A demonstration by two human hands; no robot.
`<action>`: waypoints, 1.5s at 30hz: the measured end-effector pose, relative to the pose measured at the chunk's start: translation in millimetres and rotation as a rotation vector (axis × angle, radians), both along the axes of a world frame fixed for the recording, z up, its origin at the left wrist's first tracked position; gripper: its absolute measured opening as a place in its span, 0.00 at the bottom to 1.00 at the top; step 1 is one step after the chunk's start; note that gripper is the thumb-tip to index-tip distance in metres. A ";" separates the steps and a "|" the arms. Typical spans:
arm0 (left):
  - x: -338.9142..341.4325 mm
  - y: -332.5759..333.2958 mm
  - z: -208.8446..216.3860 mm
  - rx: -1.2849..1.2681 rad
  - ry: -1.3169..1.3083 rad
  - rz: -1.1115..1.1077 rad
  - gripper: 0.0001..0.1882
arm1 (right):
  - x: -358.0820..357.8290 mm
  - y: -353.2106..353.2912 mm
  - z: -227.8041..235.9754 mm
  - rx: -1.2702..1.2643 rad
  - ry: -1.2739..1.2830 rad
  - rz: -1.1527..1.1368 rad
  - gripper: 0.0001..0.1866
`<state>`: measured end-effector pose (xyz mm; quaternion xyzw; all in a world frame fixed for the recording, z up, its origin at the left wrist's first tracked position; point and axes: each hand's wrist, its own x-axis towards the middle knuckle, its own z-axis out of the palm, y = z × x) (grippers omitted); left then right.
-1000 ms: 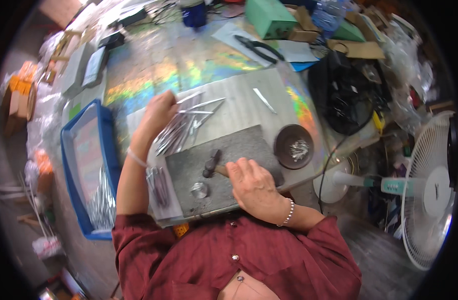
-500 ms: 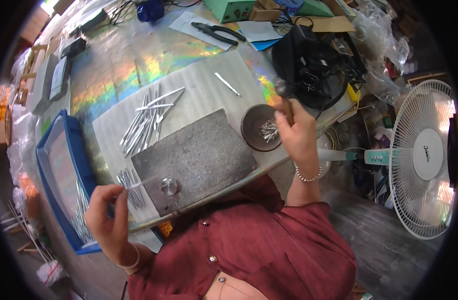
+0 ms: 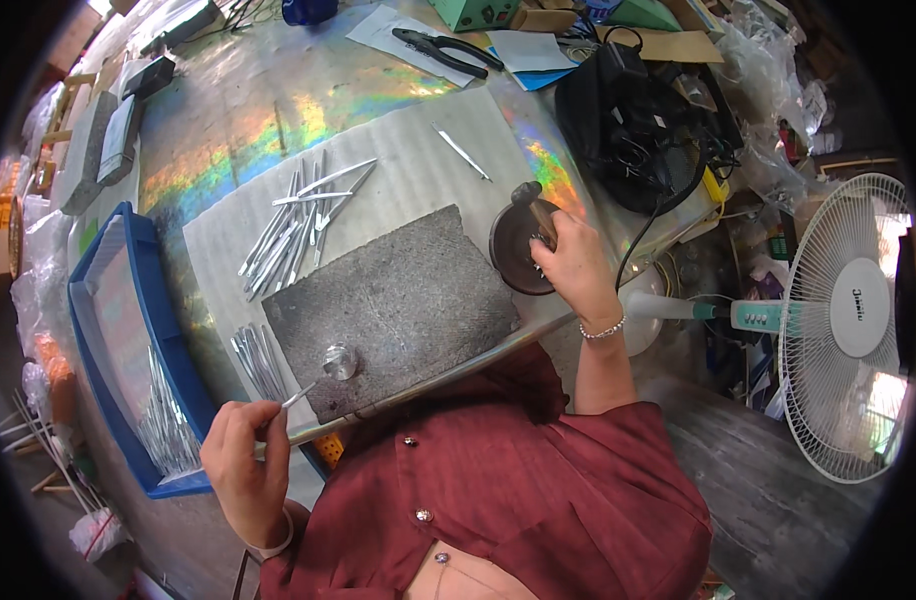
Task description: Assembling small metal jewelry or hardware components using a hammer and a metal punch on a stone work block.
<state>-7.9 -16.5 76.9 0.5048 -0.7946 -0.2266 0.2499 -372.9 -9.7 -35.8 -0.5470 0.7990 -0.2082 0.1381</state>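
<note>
My left hand (image 3: pixel 246 465) pinches a thin silvery metal strip (image 3: pixel 300 395) at the slab's near left corner. The strip's far tip reaches toward a shiny round metal block (image 3: pixel 341 362) on the dark grey slab (image 3: pixel 408 285). In my right hand (image 3: pixel 578 262) is a small hammer (image 3: pixel 527 193), its handle wrapped by the fingers and its head over the rim of a brown bowl (image 3: pixel 506 262). Small metal bits in that bowl are mostly hidden by the hand. Beyond the slab lies a loose pile of metal strips (image 3: pixel 303 215).
A blue tray (image 3: pixel 146 270) with more strips stands at left. Another bundle of strips (image 3: pixel 258 362) lies beside the slab, and a single strip (image 3: pixel 463 152) farther back. Black-handled pliers (image 3: pixel 443 50), a black bag (image 3: pixel 628 130) and a white fan (image 3: pixel 848 320) are around the table.
My left hand has moved right and nearer, bringing the strip close to the round block. My right hand has shifted left with the hammer, covering more of the bowl.
</note>
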 end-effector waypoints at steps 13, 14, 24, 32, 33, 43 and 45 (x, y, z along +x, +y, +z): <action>-6.6 -10.9 -23.4 0.182 0.113 -0.129 0.09 | -5.6 -2.8 2.7 -0.004 -0.087 -0.008 0.11; -6.2 -10.2 -25.4 0.216 0.109 -0.131 0.09 | -5.5 -2.0 5.7 0.001 -0.143 -0.021 0.11; 0.4 -3.3 -66.4 0.352 0.166 -0.091 0.05 | -8.7 -1.7 8.7 -0.112 -0.249 -0.080 0.09; 8.8 3.7 -60.7 0.160 0.263 -0.046 0.07 | 2.1 -0.1 12.2 -0.328 -0.551 -0.082 0.09; 10.0 5.4 -60.7 0.174 0.291 -0.026 0.07 | 5.1 -0.3 14.5 -0.328 -0.549 -0.081 0.09; 1.9 23.5 -55.9 0.544 1.045 0.175 0.08 | 71.1 -1.4 42.4 -0.142 -0.979 0.115 0.04; -6.8 19.3 -58.5 0.583 1.129 0.128 0.08 | 91.9 -2.5 44.7 -0.125 -1.047 0.210 0.04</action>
